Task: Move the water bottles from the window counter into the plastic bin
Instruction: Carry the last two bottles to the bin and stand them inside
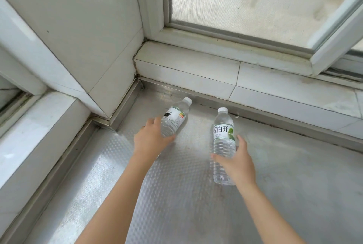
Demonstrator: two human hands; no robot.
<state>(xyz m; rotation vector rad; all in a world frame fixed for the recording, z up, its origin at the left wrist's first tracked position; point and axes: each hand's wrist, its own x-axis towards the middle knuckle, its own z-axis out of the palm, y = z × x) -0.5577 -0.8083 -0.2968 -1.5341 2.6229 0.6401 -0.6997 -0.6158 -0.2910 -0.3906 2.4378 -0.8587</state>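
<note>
- Water bottles, 2 of them, are seen over the metal-covered counter (196, 194) below the window (255, 4), each already taken in a hand.
- The left bottle (174, 118) is held tilted, cap pointing toward the sill; its lower body is wrapped by the left hand (150, 137), a closed grip on the bottle.
- The right bottle (224, 145) is held nearly upright, and the right hand (235, 162) is curled round its ribbed middle below the label, also a closed grip.
- Both bottles look full and capped, so a moderate weight is judged, with little risk of spilling.
- Thin clear plastic is expected to dent under a hard squeeze and may be slippery; the ribbed section below the label is judged the surest place to hold.
- No plastic bin is visible in this view.
</note>
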